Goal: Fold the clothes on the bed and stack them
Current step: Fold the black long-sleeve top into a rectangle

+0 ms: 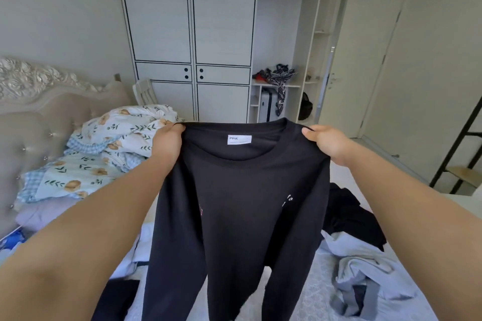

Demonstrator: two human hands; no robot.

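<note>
Held up above the bed (300,292) by both shoulders, a soft, limp black sweatshirt (242,206), left hand (168,142) and right hand (327,143) each pinching a shoulder seam, likely the steadiest hold for folding.

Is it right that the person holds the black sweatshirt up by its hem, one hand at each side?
Not by the hem. In the head view the left hand and right hand grip the black sweatshirt at its shoulders, beside the collar.
</note>
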